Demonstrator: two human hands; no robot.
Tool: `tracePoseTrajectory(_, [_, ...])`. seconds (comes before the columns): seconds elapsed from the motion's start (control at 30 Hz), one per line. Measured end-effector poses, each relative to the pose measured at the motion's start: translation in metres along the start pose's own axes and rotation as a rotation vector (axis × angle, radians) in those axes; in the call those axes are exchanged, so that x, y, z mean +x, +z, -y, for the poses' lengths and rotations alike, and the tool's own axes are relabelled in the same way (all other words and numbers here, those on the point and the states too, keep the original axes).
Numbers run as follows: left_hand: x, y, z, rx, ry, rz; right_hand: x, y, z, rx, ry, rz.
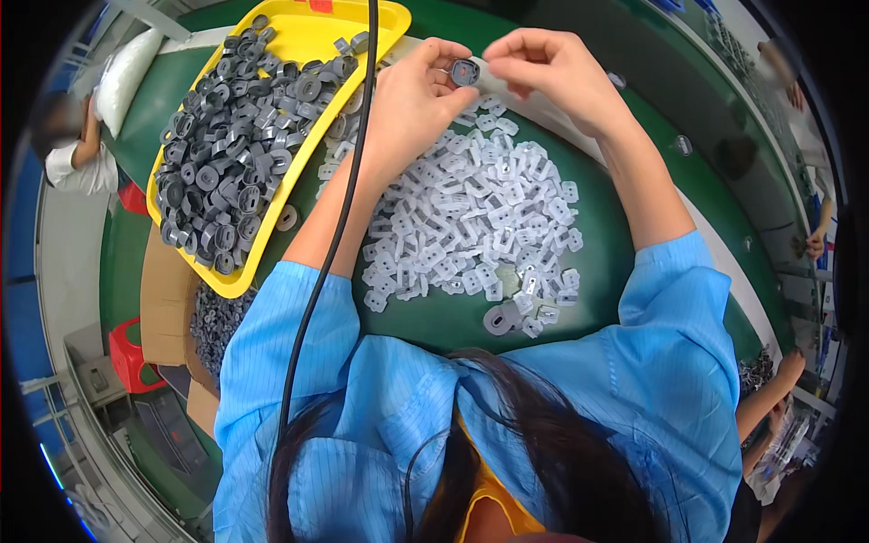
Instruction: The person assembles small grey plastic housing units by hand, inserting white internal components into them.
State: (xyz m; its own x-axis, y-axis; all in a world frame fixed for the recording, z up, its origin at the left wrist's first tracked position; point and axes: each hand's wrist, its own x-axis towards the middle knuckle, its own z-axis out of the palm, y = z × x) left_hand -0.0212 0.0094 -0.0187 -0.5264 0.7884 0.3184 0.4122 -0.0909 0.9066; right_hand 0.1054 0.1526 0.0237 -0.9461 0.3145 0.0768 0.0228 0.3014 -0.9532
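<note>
Between the thumb and fingers of my left hand (409, 107) is a small dark grey plastic cap (464, 72), its hollow side showing a reddish spot. Just right of it, my right hand (572, 80) has its fingers curled and thumb drawn in. Whether a small piece sits in that pinch is hidden. Below both hands a heap of white translucent plastic clips (471, 217) spreads over the green tabletop (597, 208). At the heap's near edge lies a loose grey round part (500, 319).
A yellow tray (391, 27) full of grey caps (231, 145) stands at the left, partly over a cardboard box (167, 303) of small grey parts. A black cable (337, 226) hangs across my left forearm. Other people work at both sides; a red stool (127, 357) is at the left.
</note>
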Motion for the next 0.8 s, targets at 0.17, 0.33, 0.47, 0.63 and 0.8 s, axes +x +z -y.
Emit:
tracePoseTrajectory(0.17, [-0.002,-0.008,-0.010,0.178,-0.046,-0.007,0.012,0.014,-0.002,0.139,0.007,-0.052])
tracePoseTrajectory(0.33, [-0.003,-0.002,-0.002,0.178,0.101,-0.102,0.007,0.027,-0.002,-0.388,-0.262,-0.229])
tracePoseTrajectory(0.47, [-0.007,0.001,-0.008,0.254,0.178,-0.081,0.006,0.021,0.002,-0.460,-0.267,-0.108])
tracePoseTrajectory(0.63, [-0.008,0.005,-0.012,0.173,0.235,-0.106,0.007,0.019,-0.004,-0.393,-0.236,-0.222])
tracePoseTrajectory(0.8, [-0.012,0.011,-0.022,0.313,0.255,-0.062,0.005,0.012,-0.008,0.027,0.000,-0.093])
